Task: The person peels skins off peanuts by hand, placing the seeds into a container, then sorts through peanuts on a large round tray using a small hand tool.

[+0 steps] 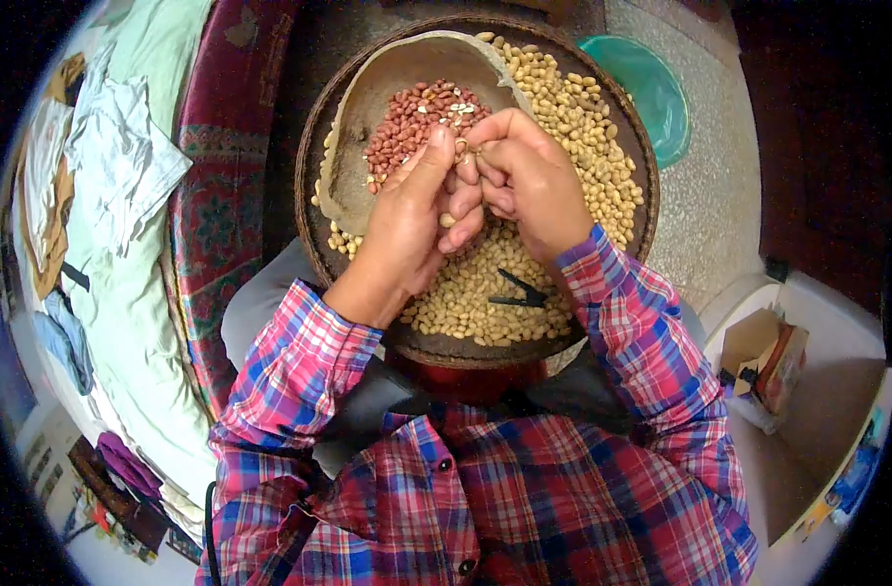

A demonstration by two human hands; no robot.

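Observation:
My left hand point(416, 210) and my right hand point(536, 178) meet over a round tray point(314, 107), fingertips closed together on a peanut point(460, 146). Another pale peanut point(448, 221) rests against the curled fingers of my left hand. Just beyond the hands, red shelled peanut kernels point(407, 122) lie in a shallow tan bowl point(368, 93) set in the tray. Unshelled peanuts point(582, 127) cover the right and near parts of the tray. On the near peanuts lies a black clip-like tool point(517, 291) with two arms spread.
A green basin point(665, 107) stands on the floor behind the tray's right side. To the left is a bed edge with dark red patterned cloth point(221, 166) and light green bedding point(124, 283). At right, a white bin point(827, 391) holds a cardboard box point(751, 342).

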